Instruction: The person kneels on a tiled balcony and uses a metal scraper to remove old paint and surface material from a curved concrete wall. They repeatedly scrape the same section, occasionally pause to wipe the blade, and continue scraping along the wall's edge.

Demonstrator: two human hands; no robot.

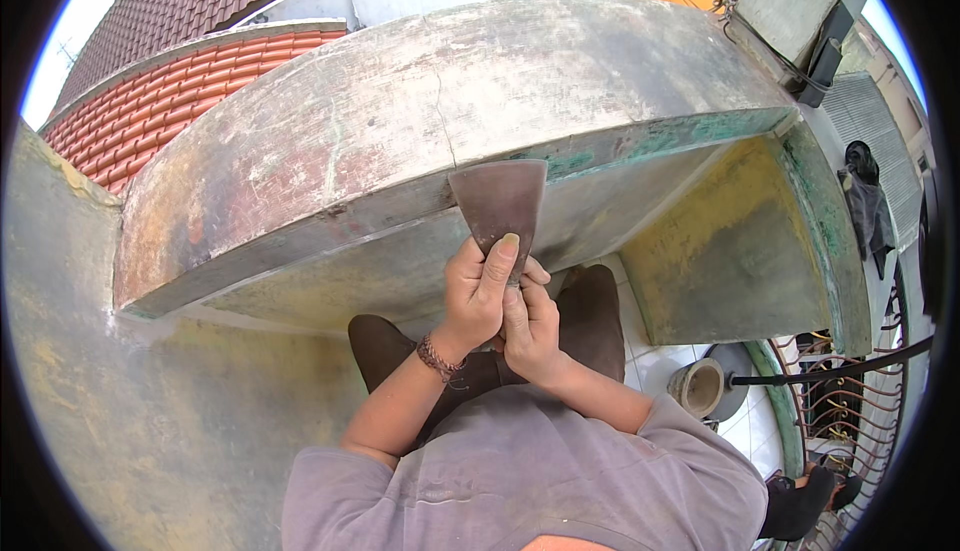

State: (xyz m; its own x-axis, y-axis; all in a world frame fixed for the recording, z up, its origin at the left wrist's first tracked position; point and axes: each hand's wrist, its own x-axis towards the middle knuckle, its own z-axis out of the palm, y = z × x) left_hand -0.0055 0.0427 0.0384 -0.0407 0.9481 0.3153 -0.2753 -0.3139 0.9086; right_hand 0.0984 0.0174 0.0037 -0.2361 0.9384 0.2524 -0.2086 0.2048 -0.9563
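In front of me I hold a scraper (503,199), its wide, worn blade pointing up and away toward the wall. My left hand (482,286) is closed around the base of the blade, thumb lying along its face; a braided bracelet circles that wrist. Just to the right and lower, my right hand (529,323) is closed around the handle, which the fingers mostly hide. The blade's far edge overlaps the lower rim of the weathered concrete parapet (400,111) from this viewpoint; whether it touches cannot be told.
A thin crack (440,101) runs down the parapet's top. A stained wall (180,401) stands left, a yellowish panel (730,241) right. A round pot (697,387) sits on white tiles near a curved metal railing (850,401). Black cloth (868,206) hangs far right. Tiled roofs (200,81) lie beyond.
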